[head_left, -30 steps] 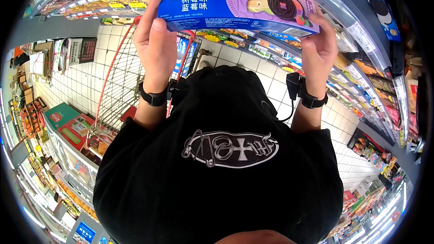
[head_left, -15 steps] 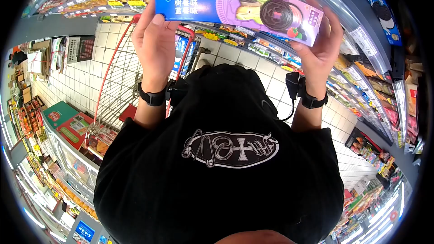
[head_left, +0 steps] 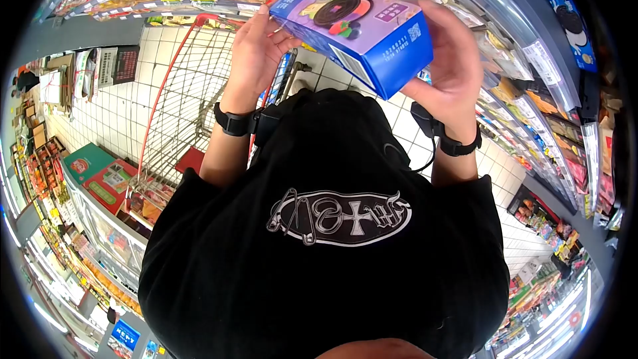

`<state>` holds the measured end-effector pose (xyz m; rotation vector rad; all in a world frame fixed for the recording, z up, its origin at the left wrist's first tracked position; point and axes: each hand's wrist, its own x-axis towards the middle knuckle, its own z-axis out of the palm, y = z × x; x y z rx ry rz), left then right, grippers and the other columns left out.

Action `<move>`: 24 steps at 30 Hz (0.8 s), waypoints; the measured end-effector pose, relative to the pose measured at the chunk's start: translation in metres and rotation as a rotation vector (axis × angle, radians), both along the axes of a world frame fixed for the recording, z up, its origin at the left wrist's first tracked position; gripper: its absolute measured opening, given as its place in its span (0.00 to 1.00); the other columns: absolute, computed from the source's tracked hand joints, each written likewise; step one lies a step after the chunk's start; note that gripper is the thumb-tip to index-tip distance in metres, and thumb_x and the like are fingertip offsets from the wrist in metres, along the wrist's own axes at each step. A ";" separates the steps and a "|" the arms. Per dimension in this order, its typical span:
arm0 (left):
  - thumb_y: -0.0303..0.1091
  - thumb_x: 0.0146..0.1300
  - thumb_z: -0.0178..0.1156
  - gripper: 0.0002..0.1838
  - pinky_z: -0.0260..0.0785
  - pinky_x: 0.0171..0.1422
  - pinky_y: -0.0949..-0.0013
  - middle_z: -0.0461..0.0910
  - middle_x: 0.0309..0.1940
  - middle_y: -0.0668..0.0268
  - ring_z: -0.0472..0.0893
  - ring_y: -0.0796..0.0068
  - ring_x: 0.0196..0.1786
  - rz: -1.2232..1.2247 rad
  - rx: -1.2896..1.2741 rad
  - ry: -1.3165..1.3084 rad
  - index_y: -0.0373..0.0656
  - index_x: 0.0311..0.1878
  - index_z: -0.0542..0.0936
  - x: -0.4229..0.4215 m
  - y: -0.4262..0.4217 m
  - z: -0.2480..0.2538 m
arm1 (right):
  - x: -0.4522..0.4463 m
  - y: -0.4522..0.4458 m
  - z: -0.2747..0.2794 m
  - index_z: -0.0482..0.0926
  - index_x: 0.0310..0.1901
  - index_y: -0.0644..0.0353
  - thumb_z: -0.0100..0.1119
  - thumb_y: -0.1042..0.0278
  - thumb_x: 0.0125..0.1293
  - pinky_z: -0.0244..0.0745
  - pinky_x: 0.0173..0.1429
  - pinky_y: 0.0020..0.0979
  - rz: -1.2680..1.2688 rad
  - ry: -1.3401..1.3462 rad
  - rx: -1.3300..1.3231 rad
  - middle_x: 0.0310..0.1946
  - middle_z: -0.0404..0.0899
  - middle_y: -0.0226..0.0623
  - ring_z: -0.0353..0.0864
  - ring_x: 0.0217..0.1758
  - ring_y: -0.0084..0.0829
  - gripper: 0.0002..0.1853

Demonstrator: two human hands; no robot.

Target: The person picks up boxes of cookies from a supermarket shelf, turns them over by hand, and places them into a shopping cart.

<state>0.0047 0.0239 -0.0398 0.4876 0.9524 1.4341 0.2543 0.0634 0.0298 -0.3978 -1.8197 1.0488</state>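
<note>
A blue and purple box of Oreo cookies [head_left: 355, 30] is tilted in front of the shelves, its blue end with printed date and code turned toward me. My right hand [head_left: 455, 60] grips that near end, thumb low and fingers along the far side. At the other end, my left hand [head_left: 256, 56] has its curled fingers against the box, partly hidden by it. Dark bands circle both wrists.
A wire shopping cart [head_left: 176, 86] with a red rim stands at my left. Packed shelves with price tags [head_left: 541, 63] curve ahead and to the right. Another blue cookie pack [head_left: 565, 16] is at upper right. Green and red boxes [head_left: 100, 173] lie left of the cart.
The box has turned from its broad front face to show its blue end and has shifted slightly down. My left hand has moved right; its thumb no longer presses the front.
</note>
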 end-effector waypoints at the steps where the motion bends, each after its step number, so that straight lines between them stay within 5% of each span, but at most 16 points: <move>1: 0.42 0.75 0.42 0.22 0.77 0.51 0.63 0.79 0.48 0.51 0.82 0.62 0.48 -0.007 -0.008 0.014 0.28 0.56 0.70 0.000 0.000 -0.001 | -0.003 -0.001 0.000 0.70 0.62 0.63 0.77 0.72 0.44 0.78 0.52 0.29 0.002 -0.001 -0.022 0.57 0.75 0.40 0.81 0.45 0.27 0.40; 20: 0.34 0.70 0.52 0.30 0.76 0.51 0.68 0.78 0.48 0.59 0.81 0.73 0.44 -0.305 -0.033 0.058 0.30 0.69 0.56 0.005 0.001 -0.015 | -0.019 -0.001 -0.002 0.71 0.51 0.58 0.81 0.71 0.37 0.75 0.40 0.23 0.019 0.003 -0.127 0.51 0.79 0.38 0.80 0.30 0.20 0.36; 23: 0.34 0.70 0.52 0.30 0.75 0.51 0.69 0.77 0.48 0.59 0.81 0.73 0.45 -0.291 -0.038 0.067 0.30 0.69 0.56 0.002 0.004 -0.016 | -0.018 -0.002 -0.001 0.71 0.51 0.58 0.81 0.71 0.38 0.75 0.42 0.24 0.019 -0.020 -0.133 0.51 0.79 0.38 0.80 0.30 0.20 0.36; 24: 0.34 0.70 0.51 0.30 0.75 0.51 0.69 0.77 0.49 0.59 0.81 0.73 0.45 -0.296 -0.038 0.082 0.30 0.69 0.56 0.001 0.005 -0.016 | -0.015 -0.002 0.001 0.68 0.54 0.59 0.80 0.73 0.39 0.75 0.51 0.31 0.057 -0.076 -0.133 0.53 0.76 0.48 0.78 0.44 0.31 0.38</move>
